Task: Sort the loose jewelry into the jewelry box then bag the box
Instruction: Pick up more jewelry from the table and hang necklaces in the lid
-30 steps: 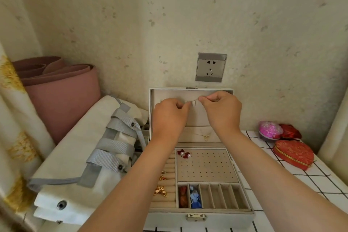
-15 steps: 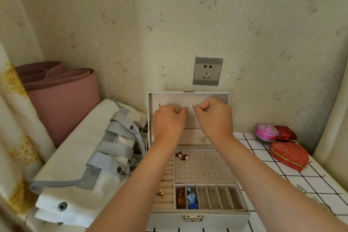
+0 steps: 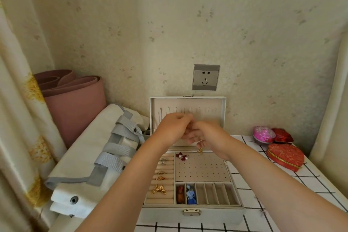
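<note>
Fingers (image 3: pixel 185 118) of left hand (image 3: pixel 172 128) and right hand (image 3: pixel 211 135) blurred, bunched together before upright lid (image 3: pixel 188 102). How far they are curled, and whether anything is pinched, cannot be told. Gold pendant (image 3: pixel 200 150) glimpsed just below right hand. Jewelry box (image 3: pixel 165 214) laid open on grid-lined surface (image 3: pixel 282 190): beige velvet lining, ring rolls, perforated panel, narrow slots. Canvas bag (image 3: pixel 84 156), white with grey webbing straps, laid beside box on left.

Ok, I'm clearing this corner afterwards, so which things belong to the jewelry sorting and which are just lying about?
In the job: open grey jewelry box; gold bow brooch and red-and-pearl earrings inside it; white canvas bag with grey straps.
Lying about: rolled pink mat; red heart-shaped fabric case; pink round case; grey wall socket.
</note>
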A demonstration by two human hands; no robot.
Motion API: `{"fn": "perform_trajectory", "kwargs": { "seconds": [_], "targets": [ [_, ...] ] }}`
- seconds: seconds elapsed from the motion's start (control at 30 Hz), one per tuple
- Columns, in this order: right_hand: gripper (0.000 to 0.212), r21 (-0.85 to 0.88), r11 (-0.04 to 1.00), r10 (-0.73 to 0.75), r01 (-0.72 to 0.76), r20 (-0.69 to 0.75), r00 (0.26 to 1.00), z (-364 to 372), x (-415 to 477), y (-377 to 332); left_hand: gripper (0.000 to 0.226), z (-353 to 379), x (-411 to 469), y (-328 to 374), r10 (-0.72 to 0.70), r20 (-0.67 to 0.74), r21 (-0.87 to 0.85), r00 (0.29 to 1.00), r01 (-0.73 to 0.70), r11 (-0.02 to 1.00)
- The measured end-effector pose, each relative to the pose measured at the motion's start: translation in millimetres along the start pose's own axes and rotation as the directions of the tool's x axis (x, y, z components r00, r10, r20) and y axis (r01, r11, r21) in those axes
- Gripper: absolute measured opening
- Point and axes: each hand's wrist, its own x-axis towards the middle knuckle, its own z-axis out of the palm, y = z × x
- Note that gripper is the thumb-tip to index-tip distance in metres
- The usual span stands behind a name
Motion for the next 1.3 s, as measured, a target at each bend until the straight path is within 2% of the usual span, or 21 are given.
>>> {"fn": "perform_trajectory", "kwargs": {
  "seconds": [0.1, 0.2, 0.3, 0.4, 0.47, 0.6, 0.7, 0.77, 0.87, 0.97, 1.03, 1.17, 1.23, 1.3],
  "targets": [
    [0.027, -0.051, 0.998, 0.025, -0.024, 0.023, 0.999, -8, -7, -1, 0.030, 1, -5, -4, 0.055, -0.017, 0.204, 0.998, -0.050, 0.978],
    [0.023, -0.156, 0.986, 0.066, -0.064, 0.007, 0.998, -17, -11, -1, 0.028, 0, -5, -12, 0.059, -0.047, 0.232, 0.997, -0.046, 0.972],
    [0.014, -0.240, 0.970, 0.031, -0.039, -0.034, 0.999, -23, -15, -6, 0.016, 7, -10, -20, 0.003, -0.049, 0.177, 0.999, 0.006, 0.984],
    [0.016, -0.281, 0.960, -0.041, 0.024, -0.055, 0.998, -29, -19, -14, 0.029, 19, -17, -23, -0.057, -0.025, 0.109, 0.998, 0.059, 0.992],
    [0.012, -0.294, 0.954, -0.089, 0.066, -0.067, 0.994, -32, -17, -18, 0.031, 29, -22, -21, -0.079, 0.030, 0.026, 0.996, 0.079, 0.997],
    [0.015, -0.270, 0.957, -0.127, 0.108, -0.052, 0.991, -33, -15, -22, 0.017, 41, -29, -15, -0.098, 0.147, -0.132, 0.984, 0.118, 0.984],
    [0.013, -0.306, 0.946, -0.136, 0.106, -0.076, 0.988, -32, -13, -20, 0.016, 41, -28, -16, -0.125, 0.121, -0.128, 0.985, 0.140, 0.982],
    [0.013, -0.406, 0.910, -0.128, 0.086, -0.079, 0.989, -34, -10, -18, 0.014, 38, -28, -18, -0.139, 0.081, -0.103, 0.987, 0.147, 0.984],
    [0.018, -0.545, 0.838, -0.008, 0.030, 0.044, 0.999, -35, -8, -12, 0.014, 32, -27, -19, -0.127, 0.063, -0.073, 0.990, 0.131, 0.989],
    [0.012, -0.594, 0.804, 0.111, 0.023, 0.188, 0.976, -30, -10, -6, 0.013, 28, -25, -18, -0.059, 0.007, -0.017, 0.998, 0.059, 0.998],
    [0.010, -0.555, 0.830, 0.117, 0.046, 0.254, 0.960, -24, -9, -4, 0.013, 25, -24, -17, 0.007, -0.016, 0.034, 1.000, -0.006, 0.999],
    [0.016, -0.483, 0.874, 0.050, 0.057, 0.205, 0.977, -23, -2, -4, 0.012, 18, -21, -18, 0.082, -0.024, 0.097, 0.996, -0.079, 0.992],
    [0.018, -0.459, 0.887, 0.053, 0.041, 0.190, 0.980, -26, -1, -7, 0.013, 13, -18, -25, 0.138, -0.055, 0.268, 0.989, -0.119, 0.956],
    [0.018, -0.439, 0.898, 0.039, 0.038, 0.165, 0.985, -29, 0, -11, 0.027, 8, -16, -36, 0.225, -0.081, 0.505, 0.971, -0.154, 0.849]
  ]
}}
